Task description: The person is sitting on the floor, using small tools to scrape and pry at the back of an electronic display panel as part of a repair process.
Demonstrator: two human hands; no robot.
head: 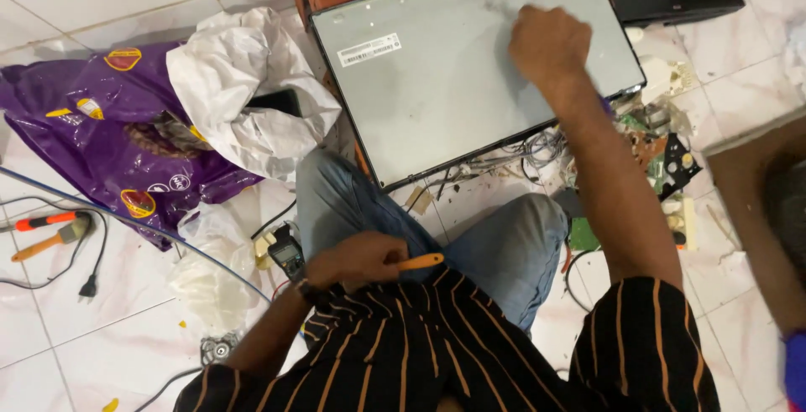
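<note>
Left hand [357, 261] grips orange tool [421, 262]; right hand [547, 43] seemingly mid-panel [437, 85]

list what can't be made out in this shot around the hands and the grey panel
Head view only:
- Right hand on the grey panel: its fingertips are motion-blurred, so contact is unclear.
- Left hand holds an orange tool; the tool's working end is hidden by the hand.
- Panel's top edge is cut off by the frame.
- Labels on the panel are too small to read.
- Black meter is partly hidden behind the knee.
</note>
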